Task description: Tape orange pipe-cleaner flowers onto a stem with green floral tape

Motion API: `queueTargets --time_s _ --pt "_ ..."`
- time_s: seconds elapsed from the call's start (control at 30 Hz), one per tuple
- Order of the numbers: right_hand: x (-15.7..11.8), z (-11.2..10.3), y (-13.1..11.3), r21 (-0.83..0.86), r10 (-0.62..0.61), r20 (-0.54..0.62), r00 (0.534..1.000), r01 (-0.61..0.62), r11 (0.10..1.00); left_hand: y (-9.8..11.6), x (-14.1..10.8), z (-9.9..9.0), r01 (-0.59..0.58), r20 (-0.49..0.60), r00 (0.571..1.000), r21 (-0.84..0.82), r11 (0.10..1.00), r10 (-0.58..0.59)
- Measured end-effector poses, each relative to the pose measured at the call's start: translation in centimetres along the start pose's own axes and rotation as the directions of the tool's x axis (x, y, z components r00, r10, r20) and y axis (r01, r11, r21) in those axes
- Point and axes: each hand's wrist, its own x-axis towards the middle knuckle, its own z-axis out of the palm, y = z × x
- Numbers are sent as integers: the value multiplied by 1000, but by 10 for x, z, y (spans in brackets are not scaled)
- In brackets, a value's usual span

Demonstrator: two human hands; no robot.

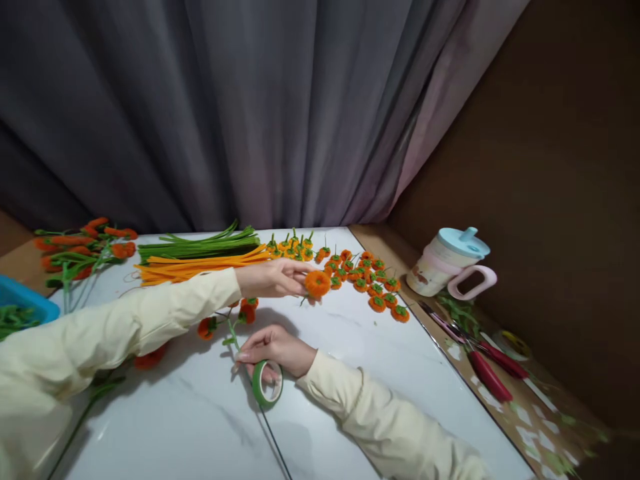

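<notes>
My left hand (277, 277) reaches across the upper middle of the table, its fingers closed on a small fuzzy orange ball (317, 285) shaped like a persimmon. Below it, my right hand (277, 350) pinches a green-wrapped wire stem (273, 437). A roll of green floral tape (258, 387) hangs at the fingers of that hand. At the stem's upper end are orange fuzzy balls (206, 327), partly hidden by my left forearm. Just beyond my left hand, several similar orange balls with green tops (377, 303) lie grouped on the white table (170, 427).
Green fuzzy strips (200, 247) and orange ones (195, 268) lie at the back, near finished orange branches (85, 247). At left is a blue tray (47, 307). A lidded cup (445, 260), red-handled pliers (490, 377) and scraps occupy the right side.
</notes>
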Motion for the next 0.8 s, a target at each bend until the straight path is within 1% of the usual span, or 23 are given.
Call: queueTargets --time_s 0.03,0.07,0.13,0.17,0.27,0.37,0.43,0.5,0.57,0.63,0.67,0.77,0.8 --pt "0 0 0 -6 -6 1 1000 6 1000 1 -11 2 14 4 1000 -80 997 -14" --pt "0 0 0 -15 -18 -1 1000 18 1000 3 -21 3 28 9 1000 -126 992 -28" --pt "0 0 -1 -45 -43 -15 999 43 998 10 -40 7 53 -5 998 -149 987 -55" --pt "0 0 -1 -57 -46 -22 999 45 997 15 -49 9 54 -34 998 -141 988 -60" --pt "-1 0 0 -52 -8 -51 999 5 999 32 -77 17 9 -193 981 -88 996 -26" --pt "-1 0 2 -15 31 -75 997 -32 999 44 -111 24 -57 -367 929 -42 997 38" --pt "0 0 2 -11 48 -102 994 -50 999 46 -136 28 -94 -482 873 -16 995 75" --pt "1 0 1 -3 80 -110 991 -80 997 47 -162 31 -93 -594 799 21 995 88" --pt "1 -1 1 -12 108 -115 987 -110 994 47 -185 33 -86 -680 727 52 995 98" --pt "2 -1 1 -22 121 -121 985 -124 992 48 -206 33 -106 -744 655 79 991 129" --pt "2 -1 1 -23 125 -126 984 -128 991 50 -214 32 -127 -775 612 96 987 155" --pt "2 0 2 -58 133 -132 982 -142 988 55 -229 32 -170 -867 449 151 974 213" --pt "2 0 2 -76 135 -135 982 -146 986 57 -230 32 -169 -886 413 153 974 211"
